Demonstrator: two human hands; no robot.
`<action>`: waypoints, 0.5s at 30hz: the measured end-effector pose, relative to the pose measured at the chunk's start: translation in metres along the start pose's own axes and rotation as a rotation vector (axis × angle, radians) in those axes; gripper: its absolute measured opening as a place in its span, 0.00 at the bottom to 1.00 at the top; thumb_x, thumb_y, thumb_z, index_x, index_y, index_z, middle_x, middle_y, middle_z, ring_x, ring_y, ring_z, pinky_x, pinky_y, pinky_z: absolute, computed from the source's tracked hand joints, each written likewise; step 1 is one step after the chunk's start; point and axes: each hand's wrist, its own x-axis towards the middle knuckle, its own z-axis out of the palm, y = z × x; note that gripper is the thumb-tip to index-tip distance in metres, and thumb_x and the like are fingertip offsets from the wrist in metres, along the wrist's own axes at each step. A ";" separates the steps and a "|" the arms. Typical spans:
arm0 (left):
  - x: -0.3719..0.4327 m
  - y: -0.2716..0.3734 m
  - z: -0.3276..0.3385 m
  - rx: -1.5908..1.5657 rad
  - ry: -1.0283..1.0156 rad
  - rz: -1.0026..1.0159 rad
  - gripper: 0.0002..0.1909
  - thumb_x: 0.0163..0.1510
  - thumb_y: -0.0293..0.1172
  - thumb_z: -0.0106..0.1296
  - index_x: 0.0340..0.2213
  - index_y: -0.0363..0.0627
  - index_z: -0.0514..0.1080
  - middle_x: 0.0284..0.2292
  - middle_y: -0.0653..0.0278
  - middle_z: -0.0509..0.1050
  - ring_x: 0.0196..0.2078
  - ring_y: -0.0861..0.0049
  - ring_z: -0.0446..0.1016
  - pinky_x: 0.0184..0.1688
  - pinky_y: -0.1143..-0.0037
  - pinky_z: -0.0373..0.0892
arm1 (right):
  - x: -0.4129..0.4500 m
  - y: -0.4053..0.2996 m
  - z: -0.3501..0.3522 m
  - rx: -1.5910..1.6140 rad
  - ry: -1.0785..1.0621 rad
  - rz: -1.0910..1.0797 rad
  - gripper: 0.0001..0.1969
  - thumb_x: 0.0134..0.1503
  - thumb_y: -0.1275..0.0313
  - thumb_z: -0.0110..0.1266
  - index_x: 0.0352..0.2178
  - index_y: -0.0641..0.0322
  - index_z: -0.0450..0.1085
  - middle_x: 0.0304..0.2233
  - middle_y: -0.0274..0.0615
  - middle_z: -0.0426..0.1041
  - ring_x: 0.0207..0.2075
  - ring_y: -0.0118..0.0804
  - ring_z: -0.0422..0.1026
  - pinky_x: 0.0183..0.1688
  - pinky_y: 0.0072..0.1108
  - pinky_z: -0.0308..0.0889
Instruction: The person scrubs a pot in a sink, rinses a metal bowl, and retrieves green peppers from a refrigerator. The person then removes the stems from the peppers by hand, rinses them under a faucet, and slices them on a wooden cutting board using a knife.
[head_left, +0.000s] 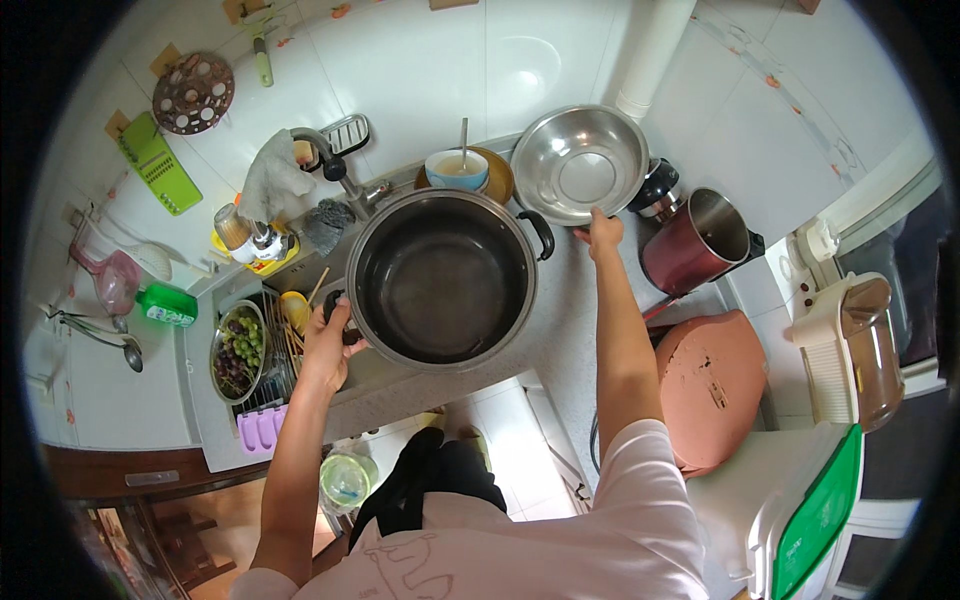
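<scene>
My left hand (327, 345) grips one black side handle of a large dark-lined cooking pot (442, 281). The pot hangs over the sink and the counter's front part, and its inside shows no contents. Its other black handle (537, 235) points right, free of any hand. Farther right, my right hand (602, 231) holds the near rim of a stainless steel basin (581, 161), which is tilted against the wall corner. Part of a blue-and-white bowl (454, 171) with a spoon in it shows behind the pot, beside a brown plate (499, 176).
A faucet (352, 187) with a grey cloth (274, 176) over it rises behind the sink. Grapes fill a metal bowl (217, 360) at left. A dark red metal pitcher (686, 247), a pinkish lid-like object (712, 382) and a green-lidded bin (817, 517) stand at right.
</scene>
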 end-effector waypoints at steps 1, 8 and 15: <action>-0.001 0.001 0.002 -0.001 0.000 -0.018 0.11 0.59 0.41 0.49 0.40 0.52 0.69 0.34 0.75 0.74 0.33 0.86 0.72 0.30 0.77 0.71 | 0.003 0.000 0.000 0.002 0.007 -0.002 0.21 0.52 0.70 0.55 0.43 0.78 0.64 0.34 0.52 0.72 0.28 0.45 0.75 0.22 0.29 0.76; 0.020 -0.021 -0.025 -0.006 -0.102 -0.120 0.13 0.60 0.39 0.48 0.44 0.50 0.67 0.39 0.67 0.72 0.35 0.78 0.72 0.32 0.71 0.73 | -0.027 -0.041 -0.020 0.010 0.034 -0.225 0.10 0.54 0.77 0.49 0.36 0.75 0.66 0.31 0.46 0.73 0.24 0.37 0.74 0.20 0.26 0.75; 0.053 -0.031 0.049 -0.147 -0.173 -0.214 0.14 0.59 0.36 0.47 0.44 0.42 0.66 0.45 0.61 0.68 0.46 0.71 0.68 0.43 0.60 0.73 | -0.114 -0.180 -0.074 0.189 -0.047 -0.250 0.08 0.56 0.77 0.47 0.34 0.76 0.65 0.30 0.44 0.72 0.27 0.37 0.75 0.30 0.25 0.79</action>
